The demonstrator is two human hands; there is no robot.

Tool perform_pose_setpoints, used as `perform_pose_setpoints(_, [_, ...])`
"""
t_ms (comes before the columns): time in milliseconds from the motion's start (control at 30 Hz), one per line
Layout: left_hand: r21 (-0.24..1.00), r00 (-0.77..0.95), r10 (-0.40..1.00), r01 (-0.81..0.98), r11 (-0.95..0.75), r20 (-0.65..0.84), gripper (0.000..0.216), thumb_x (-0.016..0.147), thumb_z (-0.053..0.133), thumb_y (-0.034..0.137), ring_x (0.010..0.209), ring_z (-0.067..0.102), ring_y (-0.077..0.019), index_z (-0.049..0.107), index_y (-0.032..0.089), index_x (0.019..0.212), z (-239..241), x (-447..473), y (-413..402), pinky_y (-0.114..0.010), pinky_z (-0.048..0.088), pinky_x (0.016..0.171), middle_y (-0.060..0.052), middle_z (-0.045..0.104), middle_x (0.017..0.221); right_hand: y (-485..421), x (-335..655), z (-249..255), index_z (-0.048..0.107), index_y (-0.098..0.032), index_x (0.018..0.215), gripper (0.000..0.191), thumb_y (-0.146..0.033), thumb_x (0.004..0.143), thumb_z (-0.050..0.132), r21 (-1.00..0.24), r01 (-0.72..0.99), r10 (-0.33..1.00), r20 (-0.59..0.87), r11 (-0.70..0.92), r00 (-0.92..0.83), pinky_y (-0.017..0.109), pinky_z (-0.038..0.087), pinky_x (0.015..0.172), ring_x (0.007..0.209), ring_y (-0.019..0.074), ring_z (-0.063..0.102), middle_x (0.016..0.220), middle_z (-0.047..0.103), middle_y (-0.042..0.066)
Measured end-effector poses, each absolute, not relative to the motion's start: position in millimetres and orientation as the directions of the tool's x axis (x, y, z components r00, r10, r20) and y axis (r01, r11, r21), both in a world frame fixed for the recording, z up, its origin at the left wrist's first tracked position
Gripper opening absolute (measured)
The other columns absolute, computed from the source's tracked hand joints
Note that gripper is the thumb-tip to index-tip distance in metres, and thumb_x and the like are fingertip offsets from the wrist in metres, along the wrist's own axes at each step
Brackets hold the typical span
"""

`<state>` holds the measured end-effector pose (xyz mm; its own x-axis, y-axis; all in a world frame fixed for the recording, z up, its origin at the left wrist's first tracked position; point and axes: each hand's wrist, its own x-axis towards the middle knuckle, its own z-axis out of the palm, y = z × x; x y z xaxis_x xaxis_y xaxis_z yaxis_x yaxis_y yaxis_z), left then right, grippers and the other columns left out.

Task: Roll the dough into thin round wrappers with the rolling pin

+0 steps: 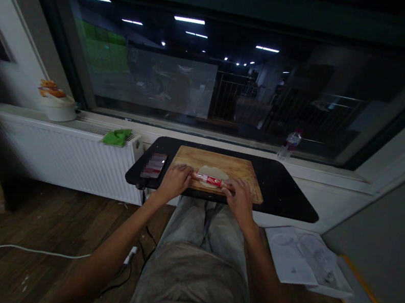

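Note:
A rolling pin point(210, 179) with a red and white label around its middle lies crosswise over a flat, round piece of pale dough point(213, 171). The dough rests on a wooden cutting board point(224, 160). My left hand point(177, 179) is closed at the pin's left end, and at its right end my right hand point(238, 193) grips it with the fingers curled. Both hands are low over the board's near half. The pin's two ends are hidden under the fingers.
The board sits on a black table point(285, 191) before my legs. A phone point(154, 166) lies left of the board. Behind stand a radiator point(70, 155) with a green cloth point(117, 136), a white tub point(59, 108) and a plastic bottle point(289, 144). A white box point(304, 259) is on the floor.

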<state>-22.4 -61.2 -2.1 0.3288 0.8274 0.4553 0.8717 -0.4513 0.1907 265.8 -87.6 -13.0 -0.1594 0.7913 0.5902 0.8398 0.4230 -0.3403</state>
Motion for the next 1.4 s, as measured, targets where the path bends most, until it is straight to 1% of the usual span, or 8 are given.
perform_pose_setpoints(133, [0.184,0.337,0.819,0.868,-0.462,0.464,0.022,0.110,0.053,0.017,0.123,0.073,-0.0283,0.072,0.021,0.120,-2,-22,-63,-0.041,0.057,0.110,-0.013,0.079,0.125,-90,266,-20,0.081,-0.026,0.115,0.016,-0.024,0.104,0.070,-0.350,0.829,0.774,0.615,0.436,-0.148,0.051,0.051,0.109,0.122,0.0356,0.068,0.123,0.081,0.012])
perform_pose_setpoints(267, [0.180,0.332,0.814,0.869,-0.460,0.476,0.024,0.116,0.050,0.024,0.122,0.073,-0.0280,0.073,0.021,0.120,-2,-22,-64,-0.040,0.057,0.110,-0.013,0.079,0.124,-92,270,-22,0.082,-0.028,0.115,0.019,-0.028,0.110,0.063,-0.361,0.793,0.755,0.631,0.490,-0.179,0.051,0.051,0.111,0.122,0.0337,0.069,0.123,0.082,0.011])
perform_pose_setpoints(433, [0.202,0.328,0.836,0.871,-0.448,0.439,0.024,0.113,0.055,0.018,0.125,0.074,-0.0272,0.074,0.022,0.127,1,-26,-68,-0.037,0.059,0.107,-0.012,0.080,0.129,-93,272,-15,0.083,-0.028,0.114,0.025,-0.032,0.114,0.058,-0.388,0.765,0.765,0.610,0.515,-0.206,0.048,0.053,0.107,0.117,0.0321,0.072,0.117,0.083,0.010])
perform_pose_setpoints(567, [0.232,0.313,0.849,0.869,-0.437,0.427,0.024,0.112,0.058,0.017,0.122,0.076,-0.0260,0.076,0.023,0.126,5,-28,-71,-0.034,0.060,0.103,-0.010,0.081,0.130,-96,270,-14,0.084,-0.029,0.126,0.030,-0.035,0.115,0.057,-0.391,0.781,0.773,0.610,0.487,-0.177,0.049,0.053,0.110,0.120,0.0331,0.069,0.122,0.081,0.011])
perform_pose_setpoints(667, [0.249,0.310,0.845,0.860,-0.445,0.436,0.023,0.111,0.060,0.018,0.120,0.078,-0.0257,0.078,0.023,0.125,5,-30,-70,-0.034,0.060,0.102,-0.010,0.082,0.130,-98,270,-15,0.085,-0.030,0.133,0.033,-0.033,0.114,0.058,-0.377,0.788,0.779,0.595,0.487,-0.197,0.049,0.054,0.109,0.120,0.0326,0.067,0.123,0.079,0.011])
perform_pose_setpoints(933, [0.271,0.293,0.857,0.862,-0.428,0.423,0.017,0.109,0.068,0.026,0.110,0.080,-0.0259,0.081,0.026,0.121,3,-37,-69,-0.031,0.060,0.092,-0.007,0.086,0.118,-99,273,-12,0.088,-0.033,0.129,0.031,-0.030,0.110,0.063,-0.401,0.757,0.780,0.586,0.516,-0.221,0.053,0.055,0.109,0.120,0.0331,0.067,0.119,0.079,0.010])
perform_pose_setpoints(1133, [0.264,0.270,0.861,0.875,-0.406,0.430,0.018,0.108,0.070,0.027,0.114,0.080,-0.0266,0.080,0.026,0.123,0,-36,-75,-0.032,0.060,0.093,-0.008,0.085,0.123,-97,276,-12,0.089,-0.032,0.125,0.027,-0.028,0.107,0.068,-0.388,0.754,0.774,0.584,0.530,-0.244,0.053,0.056,0.108,0.117,0.0332,0.068,0.118,0.080,0.010])
perform_pose_setpoints(1400, [0.279,0.269,0.861,0.868,-0.411,0.432,0.012,0.108,0.071,0.025,0.115,0.080,-0.0261,0.081,0.026,0.116,-1,-36,-78,-0.031,0.060,0.092,-0.007,0.085,0.126,-96,278,-10,0.089,-0.030,0.117,0.022,-0.023,0.102,0.075,-0.408,0.738,0.775,0.584,0.538,-0.242,0.050,0.056,0.108,0.116,0.0316,0.069,0.115,0.080,0.009])
